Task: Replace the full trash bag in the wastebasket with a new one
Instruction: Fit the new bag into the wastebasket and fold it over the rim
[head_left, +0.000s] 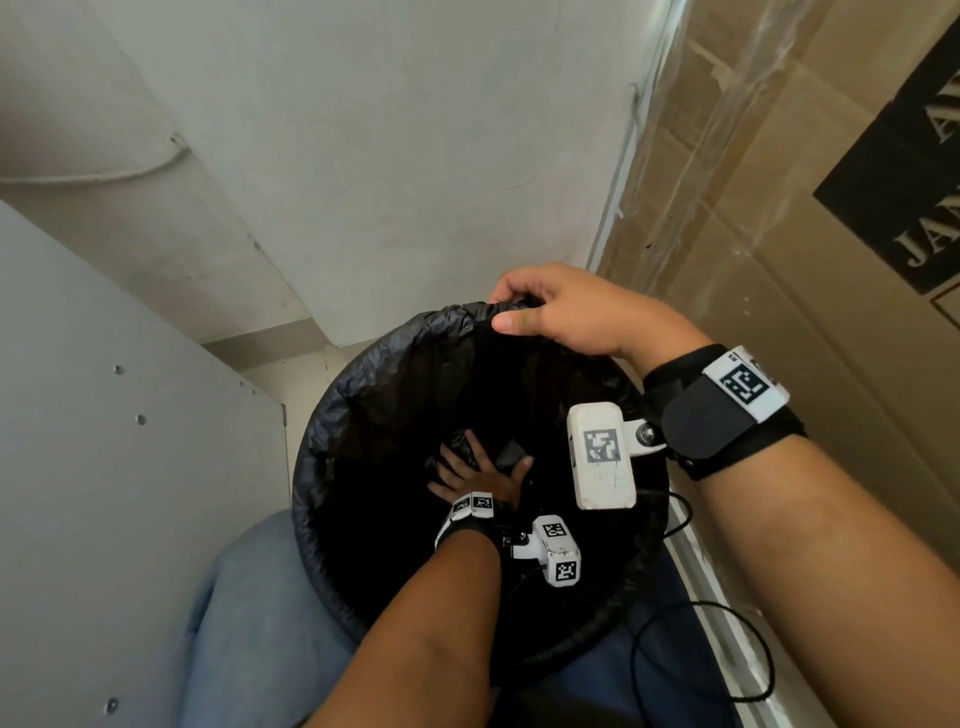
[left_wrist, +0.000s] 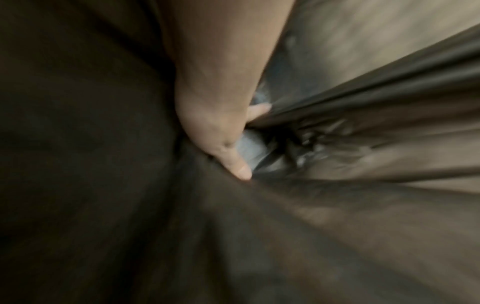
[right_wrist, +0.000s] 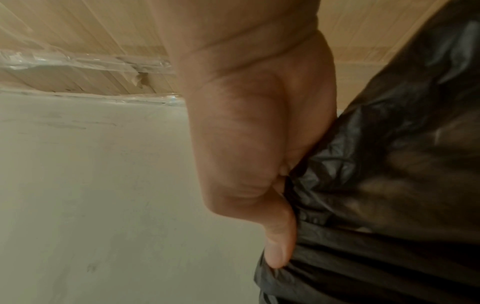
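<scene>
Pinching the bag (head_left: 395, 364) at the far rim with my right hand (head_left: 563, 312), thumb on the inside and fingers curled over the outside, so the thin black film is caught against the edge of the bin (head_left: 311, 441) there. My left hand (head_left: 480, 475) is deep inside, fingers spread and pressing the plastic down toward the bottom; from the left wrist view it looks flat against the film with the thumb out, not closed round anything, though that picture is blurred. The bag sits in the bin with its mouth folded over the rim all the way round, and I see no rubbish in it, so I take this for the fresh one being seated. It's light, limp stuff, crinkly and a bit slick, and it will balloon or ride up if air stays trapped beneath. I'd judge it tears easily if I stab with fingertips, so flat palm below and a firm hold on the doubled hem above is the way. The hem is the strongest place to take it. Cardboard (head_left: 779, 182) stands close on my right, a grey panel (head_left: 104, 467) on my left.
</scene>
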